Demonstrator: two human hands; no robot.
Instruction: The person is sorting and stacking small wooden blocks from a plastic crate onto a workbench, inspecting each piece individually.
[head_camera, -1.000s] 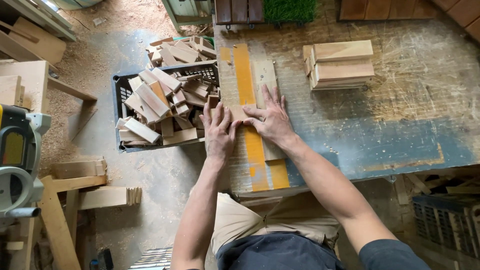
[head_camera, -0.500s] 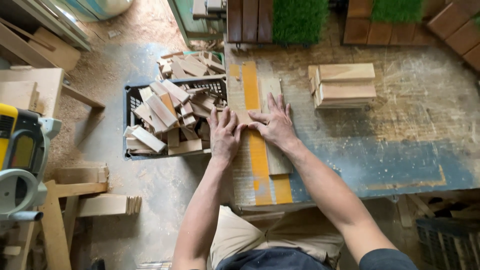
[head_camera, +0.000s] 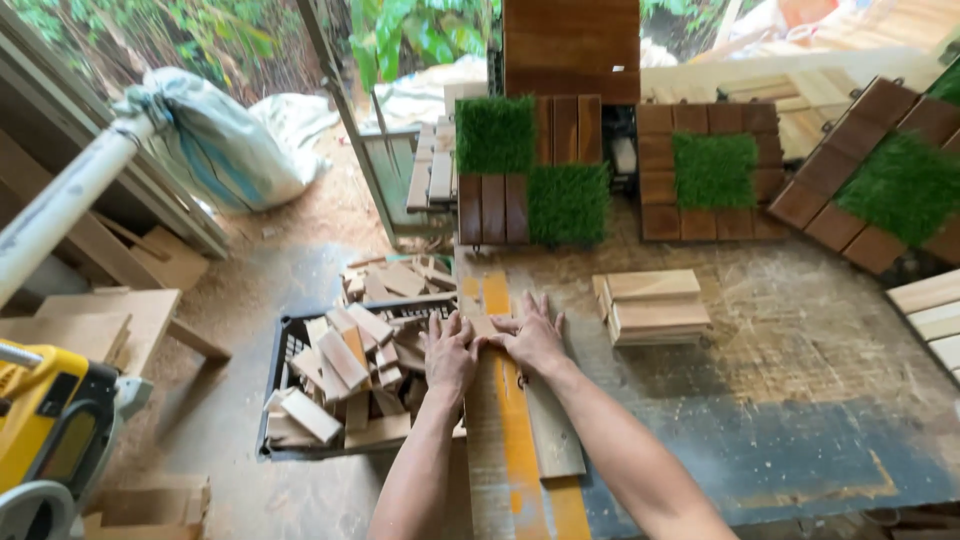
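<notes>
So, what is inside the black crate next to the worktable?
The black crate holds a loose heap of short wood offcuts, some spilling past its far rim. The crate's bottom is covered by them; the left hand overlaps its right edge.

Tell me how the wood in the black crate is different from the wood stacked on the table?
The wood pieces in the black crate lie jumbled at all angles, while the stack of boards on the table sits neat and flat. The crate pieces look short and mixed in shape; the stacked boards look longer and matched. The crate stands beside the left hand; the stack lies apart from the right hand. Both are pale, unpainted wood.
</notes>
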